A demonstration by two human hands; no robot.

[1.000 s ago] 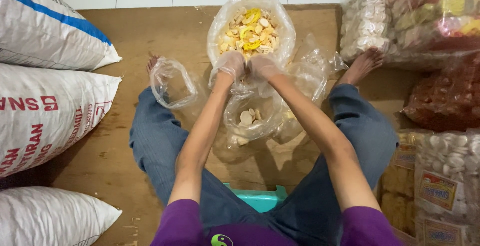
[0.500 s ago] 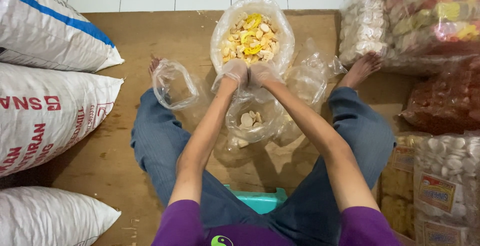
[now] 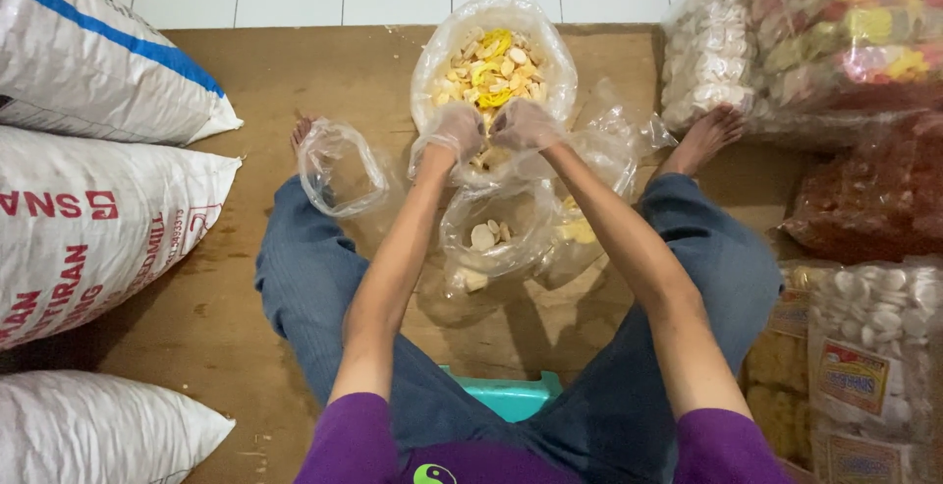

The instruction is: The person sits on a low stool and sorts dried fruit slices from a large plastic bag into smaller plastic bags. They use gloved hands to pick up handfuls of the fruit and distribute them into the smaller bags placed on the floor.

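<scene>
I sit on a wooden floor with my legs spread. A large clear plastic bag of mixed yellow and cream crackers [image 3: 491, 61] stands open in front of me. My left hand [image 3: 454, 130] and my right hand [image 3: 524, 124], both in thin plastic gloves, are closed at the near rim of that bag, apparently around crackers. Below them a small clear bag [image 3: 489, 238] holds a few pale crackers. Another small bag [image 3: 580, 228] lies beside it on the right. An empty clear bag [image 3: 339, 170] rests on my left leg.
Three white woven sacks [image 3: 88, 209] are stacked on the left. Packed bags of white, coloured and red crackers [image 3: 835, 71] pile up on the right. A teal stool [image 3: 511, 394] shows beneath me. White tiles lie beyond the wooden board.
Both hands stay together at the big bag's near rim, shifting only slightly. The small bag below them looks the same.
</scene>
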